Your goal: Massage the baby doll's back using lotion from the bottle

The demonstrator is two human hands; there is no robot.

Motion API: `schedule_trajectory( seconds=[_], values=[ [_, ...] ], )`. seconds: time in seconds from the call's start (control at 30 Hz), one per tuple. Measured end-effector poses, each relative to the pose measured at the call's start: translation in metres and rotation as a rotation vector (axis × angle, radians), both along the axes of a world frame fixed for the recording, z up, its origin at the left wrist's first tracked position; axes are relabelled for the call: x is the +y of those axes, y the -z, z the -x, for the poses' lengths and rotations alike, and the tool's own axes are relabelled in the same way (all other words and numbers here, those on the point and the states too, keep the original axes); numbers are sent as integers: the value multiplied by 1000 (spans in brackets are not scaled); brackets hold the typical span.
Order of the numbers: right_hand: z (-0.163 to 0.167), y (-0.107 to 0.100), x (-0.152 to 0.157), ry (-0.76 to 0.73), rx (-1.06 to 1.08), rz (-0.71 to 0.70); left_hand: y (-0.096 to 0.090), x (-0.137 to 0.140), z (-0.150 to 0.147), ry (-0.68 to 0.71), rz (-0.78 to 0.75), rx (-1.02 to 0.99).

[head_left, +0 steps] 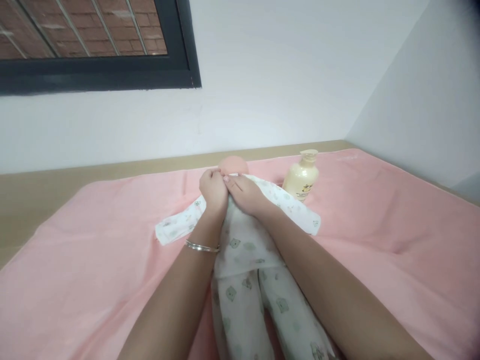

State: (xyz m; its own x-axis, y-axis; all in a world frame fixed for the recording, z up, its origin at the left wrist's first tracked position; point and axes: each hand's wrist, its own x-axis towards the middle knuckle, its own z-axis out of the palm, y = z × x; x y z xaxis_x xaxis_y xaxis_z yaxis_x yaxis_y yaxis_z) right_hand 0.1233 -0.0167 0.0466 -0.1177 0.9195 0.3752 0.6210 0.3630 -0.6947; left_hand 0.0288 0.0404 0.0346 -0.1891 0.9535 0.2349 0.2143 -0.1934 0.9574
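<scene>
my left hand curled, my right hand flatter, both at the shirt's top; whether they grip it, I cannot tell; bottle behind one sleeve, contents hidden

two hands, seemingly one doll, one pump bottle, one window

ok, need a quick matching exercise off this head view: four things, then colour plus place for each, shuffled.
1. Clothes
2. Pump bottle
3. Bracelet
4. Sheet

A. Silver, around the left wrist
B. Pink, spread out beneath the other items
C. White with small prints, partly hidden by the left hand and right hand
D. Pale yellow, to the right of both hands

Pairs: 1-C, 2-D, 3-A, 4-B
</scene>
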Motion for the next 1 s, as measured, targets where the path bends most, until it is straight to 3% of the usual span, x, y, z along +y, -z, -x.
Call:
schedule_trajectory(
  seconds=[0.2, 0.37, 0.5, 0.77, 0.9, 1.0],
  values=[
    [-15, 13, 10, -87, -23, -52, 2, -18, 0, 19, -5, 80],
    [-28, 23, 14, -164, -164, -99, 14, -29, 10, 89, -86, 266],
    [-38, 29, 15, -119, -260, -107, 23, -37, 18, 126, -124, 394],
    [-40, 38, 14, -32, -254, -145, 28, -46, 26, 49, -352, 593],
    [-39, 37, 14, 7, -270, -177, 25, -44, 27, 45, -271, 605],
    [-33, 27, 6, 79, -339, -102, 22, -41, 28, 68, -133, 571]
  ],
)
